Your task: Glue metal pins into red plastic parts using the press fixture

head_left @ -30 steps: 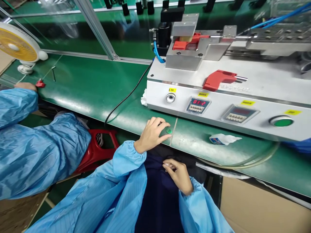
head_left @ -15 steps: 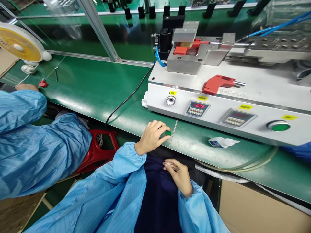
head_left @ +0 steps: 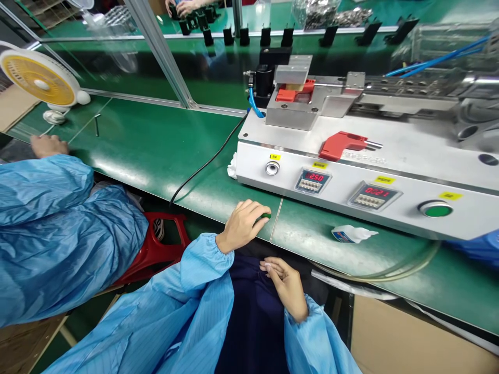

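- Bright overhead-looking light; pale glare along the glossy green tabletop's (head_left: 156, 150) front edge.
- Dark shadow beneath it.
- Round yellow-and-white fan (head_left: 42, 78) stretched near the left edge.

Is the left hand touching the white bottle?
Apart: the head view shows green table between the left hand and the white bottle.

One head-worn camera looks forward and down over the left hand (head_left: 242, 227) and right hand (head_left: 287, 286) — both near, with the machine (head_left: 351, 170) just beyond them.
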The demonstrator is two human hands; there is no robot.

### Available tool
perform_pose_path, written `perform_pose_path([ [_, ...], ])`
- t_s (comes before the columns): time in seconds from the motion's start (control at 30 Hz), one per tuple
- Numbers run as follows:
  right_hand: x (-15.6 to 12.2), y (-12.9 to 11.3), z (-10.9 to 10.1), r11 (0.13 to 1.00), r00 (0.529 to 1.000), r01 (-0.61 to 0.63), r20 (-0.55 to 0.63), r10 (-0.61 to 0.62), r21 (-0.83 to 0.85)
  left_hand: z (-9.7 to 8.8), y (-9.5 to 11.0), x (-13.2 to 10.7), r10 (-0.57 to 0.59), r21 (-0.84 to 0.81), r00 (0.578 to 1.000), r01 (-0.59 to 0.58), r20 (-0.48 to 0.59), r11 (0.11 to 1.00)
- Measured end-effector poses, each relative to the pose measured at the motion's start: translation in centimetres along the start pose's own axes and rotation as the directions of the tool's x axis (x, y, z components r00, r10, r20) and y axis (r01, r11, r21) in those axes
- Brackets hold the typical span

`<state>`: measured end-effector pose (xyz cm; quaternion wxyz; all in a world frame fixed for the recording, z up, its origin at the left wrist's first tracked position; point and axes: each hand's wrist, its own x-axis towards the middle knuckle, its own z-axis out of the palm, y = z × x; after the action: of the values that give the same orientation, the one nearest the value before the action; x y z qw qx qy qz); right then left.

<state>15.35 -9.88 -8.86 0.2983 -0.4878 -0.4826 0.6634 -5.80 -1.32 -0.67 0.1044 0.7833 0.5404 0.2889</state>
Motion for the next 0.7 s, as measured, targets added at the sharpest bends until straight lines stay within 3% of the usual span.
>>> perform_pose_path([
  [0.23,-0.1,-0.5,-0.2,0.996,0.997,0.075,0.021,-0.074,-0.05,0.1,0.0,0.0,-0.054,-0.023,0.998,0.053,-0.04,0.998],
  [0.5,-0.3,-1.2,-0.1,0.963,0.974,0.224,0.004,-0.226,-0.153,0.5,-0.6,-0.1,-0.014,-0.197,0.989,-0.015,-0.146,0.98],
  [0.7,-0.8,-1.0,0.3,0.981,0.988,0.147,-0.033,-0.153,-0.13,0.6,-0.5,-0.2,-0.014,-0.259,0.977,-0.043,-0.213,0.965],
])
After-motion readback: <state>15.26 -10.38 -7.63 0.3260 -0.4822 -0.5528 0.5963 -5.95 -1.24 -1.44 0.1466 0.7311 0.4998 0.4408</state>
